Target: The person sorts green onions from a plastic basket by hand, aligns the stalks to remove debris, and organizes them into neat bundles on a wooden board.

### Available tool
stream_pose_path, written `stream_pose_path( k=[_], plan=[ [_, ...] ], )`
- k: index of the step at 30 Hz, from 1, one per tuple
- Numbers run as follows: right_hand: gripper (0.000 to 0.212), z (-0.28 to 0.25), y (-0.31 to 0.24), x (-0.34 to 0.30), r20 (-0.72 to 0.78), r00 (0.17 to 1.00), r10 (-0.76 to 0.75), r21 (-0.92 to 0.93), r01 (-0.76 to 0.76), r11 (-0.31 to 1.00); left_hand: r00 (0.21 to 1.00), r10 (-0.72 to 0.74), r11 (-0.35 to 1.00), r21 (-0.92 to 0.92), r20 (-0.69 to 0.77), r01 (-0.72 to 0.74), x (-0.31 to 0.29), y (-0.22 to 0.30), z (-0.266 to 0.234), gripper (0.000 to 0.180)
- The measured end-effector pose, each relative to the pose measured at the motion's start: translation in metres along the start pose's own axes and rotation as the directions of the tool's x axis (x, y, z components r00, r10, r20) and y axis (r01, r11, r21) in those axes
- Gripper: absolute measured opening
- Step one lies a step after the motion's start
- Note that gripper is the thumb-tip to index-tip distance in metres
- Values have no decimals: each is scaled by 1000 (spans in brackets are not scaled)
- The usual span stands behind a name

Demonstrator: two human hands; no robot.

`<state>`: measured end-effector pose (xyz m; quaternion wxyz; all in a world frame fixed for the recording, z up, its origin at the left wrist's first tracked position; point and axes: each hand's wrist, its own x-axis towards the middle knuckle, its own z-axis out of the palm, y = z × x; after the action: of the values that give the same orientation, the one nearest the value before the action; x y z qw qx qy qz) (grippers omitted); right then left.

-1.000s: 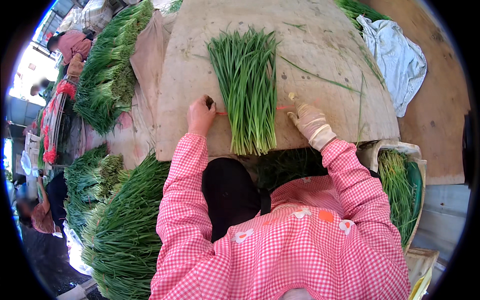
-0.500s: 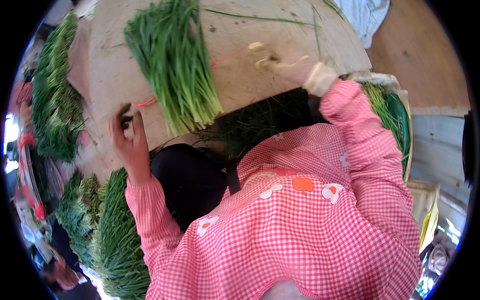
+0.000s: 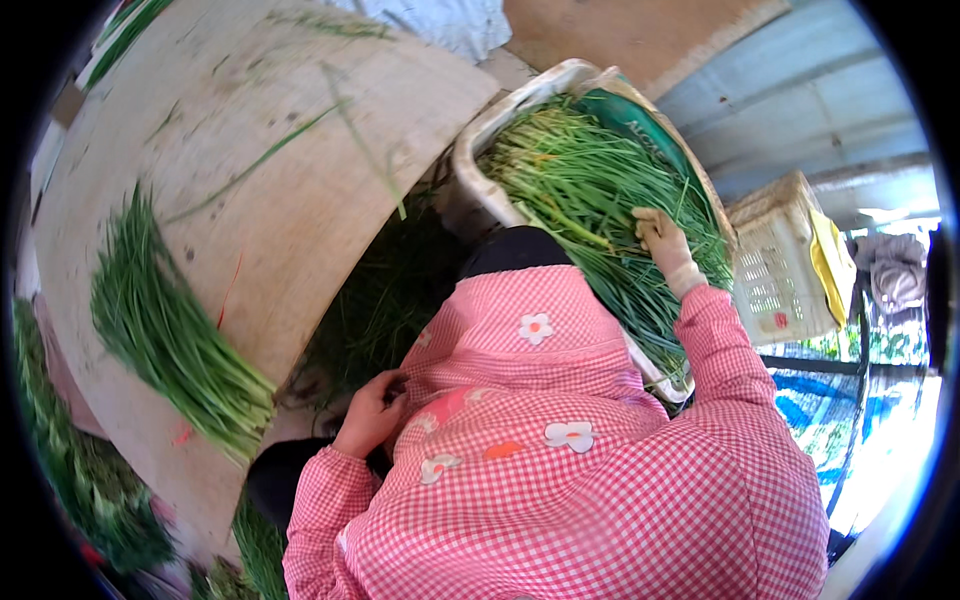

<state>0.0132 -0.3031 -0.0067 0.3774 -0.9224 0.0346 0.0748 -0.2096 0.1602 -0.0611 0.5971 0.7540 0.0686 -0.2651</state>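
Observation:
My bare left hand (image 3: 370,416) rests against the red-and-white checked apron (image 3: 560,380), fingers loosely bent and slightly apart, nothing seen in them. My right hand (image 3: 665,247), in a pale glove, is over the white crate (image 3: 474,172) on the right. Its fingers are curled down onto loose chives (image 3: 560,160), gripping at the leaves. On the board at the left lies a bundle of chives (image 3: 180,330), its cut stems toward me. A thin red tie (image 3: 230,290) shows beside and under this bundle.
The wide wooden board (image 3: 290,235) carries stray leaves. A second plastic crate (image 3: 775,265) with a yellow cloth stands to the right. More greens (image 3: 85,480) lie at the lower left. Dark leaf litter (image 3: 375,290) fills the space under the board's edge.
My view has turned right. Both hands let go of the red tie ends; my left hand came back to the apron and my right hand moved over the crate of chives.

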Motion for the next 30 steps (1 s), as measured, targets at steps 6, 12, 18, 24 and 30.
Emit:
stream_pose_path(
  k=[6,12,18,24,30],
  plan=[
    [40,-17,-25,-30,-132,892,-433,-220,400,890,994,-74,995,-76,-84,68,19,-34,3,32],
    [106,19,-78,40,13,928,-373,-798,234,555,993,-98,995,22,-70,100,34,12,18,32],
    [106,28,-60,80,344,933,102,-498,89,862,979,26,998,62,-204,-14,55,31,12,33],
    [88,1,-37,46,54,998,-38,-62,41,997,922,258,965,31,-288,-260,131,146,15,58],
    [99,-14,-8,25,-278,933,-229,453,338,825,847,524,826,300,-93,-478,198,217,68,103]
  ],
)
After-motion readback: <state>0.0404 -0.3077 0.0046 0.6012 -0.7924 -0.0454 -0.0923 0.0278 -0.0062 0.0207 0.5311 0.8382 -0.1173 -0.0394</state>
